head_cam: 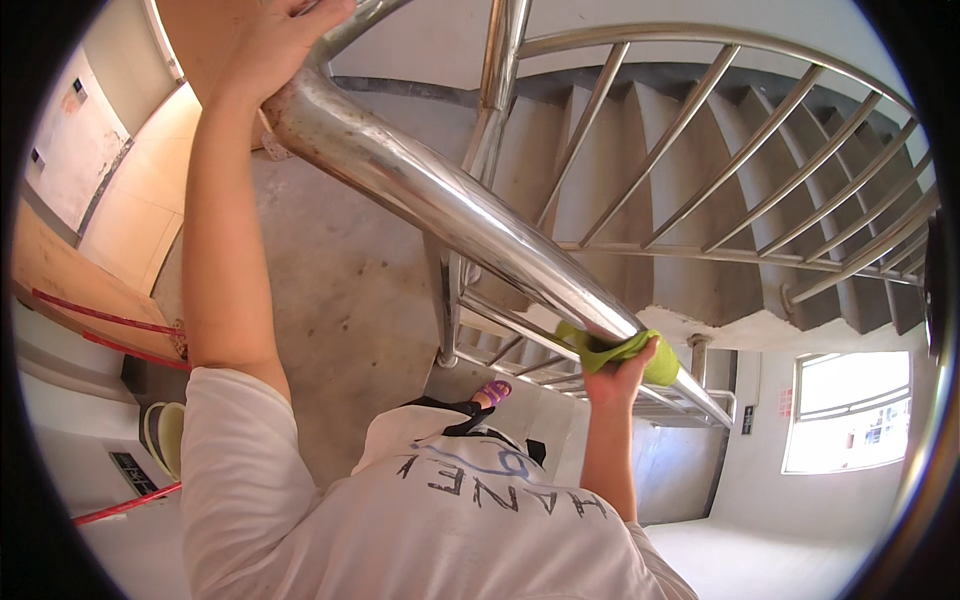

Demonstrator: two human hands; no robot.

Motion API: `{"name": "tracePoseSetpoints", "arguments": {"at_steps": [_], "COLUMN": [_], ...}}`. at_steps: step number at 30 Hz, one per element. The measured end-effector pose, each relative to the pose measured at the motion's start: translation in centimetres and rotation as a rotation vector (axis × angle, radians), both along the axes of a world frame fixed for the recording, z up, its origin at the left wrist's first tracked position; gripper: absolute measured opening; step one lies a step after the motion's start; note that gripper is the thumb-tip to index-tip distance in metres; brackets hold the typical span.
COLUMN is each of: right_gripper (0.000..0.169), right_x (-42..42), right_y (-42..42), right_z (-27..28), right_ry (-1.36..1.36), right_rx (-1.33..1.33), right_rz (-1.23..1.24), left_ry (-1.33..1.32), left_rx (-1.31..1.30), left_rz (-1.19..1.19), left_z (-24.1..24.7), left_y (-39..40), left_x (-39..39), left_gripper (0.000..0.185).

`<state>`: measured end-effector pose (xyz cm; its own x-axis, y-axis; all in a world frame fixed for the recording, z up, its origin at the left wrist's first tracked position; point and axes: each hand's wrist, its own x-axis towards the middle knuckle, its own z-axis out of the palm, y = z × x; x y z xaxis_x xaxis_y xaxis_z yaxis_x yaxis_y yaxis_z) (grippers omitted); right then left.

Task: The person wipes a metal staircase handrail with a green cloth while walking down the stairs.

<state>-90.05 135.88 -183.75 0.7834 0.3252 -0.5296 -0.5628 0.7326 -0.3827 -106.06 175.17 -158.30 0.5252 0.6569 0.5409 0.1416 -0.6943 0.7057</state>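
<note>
A thick stainless-steel handrail [450, 199] slants across the view from upper left to lower right, with brown specks near its upper bend. My left hand [289, 37] grips the rail at that bend; its fingertips are partly cut off by the top of the picture. Lower down, my right hand [616, 379] holds a green cloth [660, 360] wrapped around the handrail. The cloth touches the metal, and my thumb presses over it.
Concrete stairs [682, 180] with a steel balustrade [664, 142] lie beyond the rail. A concrete landing [330, 300] is below, with my foot in a purple sandal [493, 393]. There is a window [851, 412] at right, and red-and-white tape [127, 504] at left.
</note>
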Motion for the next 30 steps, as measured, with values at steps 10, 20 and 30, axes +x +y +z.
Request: {"name": "tracePoseSetpoints", "arguments": {"at_steps": [10, 20, 30], "right_gripper": [0.074, 0.03, 0.034], "right_x": [-6.7, -11.0, -9.2], "right_y": [7.3, 13.9, 15.8], "right_z": [4.3, 2.9, -5.6], "right_ry": [-0.269, -1.437, -2.642], "right_rx": [0.128, -0.748, -1.712], "right_rz": [0.307, 0.578, -0.409], "left_ry": [0.007, 0.1, 0.128], "left_rx": [-0.001, 0.043, 0.082], "left_rz": [0.006, 0.21, 0.262], "left_z": [0.1, 0.7, 0.9], "left_y": [-1.0, -2.9, -3.5], "left_x": [0.3, -0.1, -0.3], "left_gripper": [0.064, 0.062, 0.058]}}
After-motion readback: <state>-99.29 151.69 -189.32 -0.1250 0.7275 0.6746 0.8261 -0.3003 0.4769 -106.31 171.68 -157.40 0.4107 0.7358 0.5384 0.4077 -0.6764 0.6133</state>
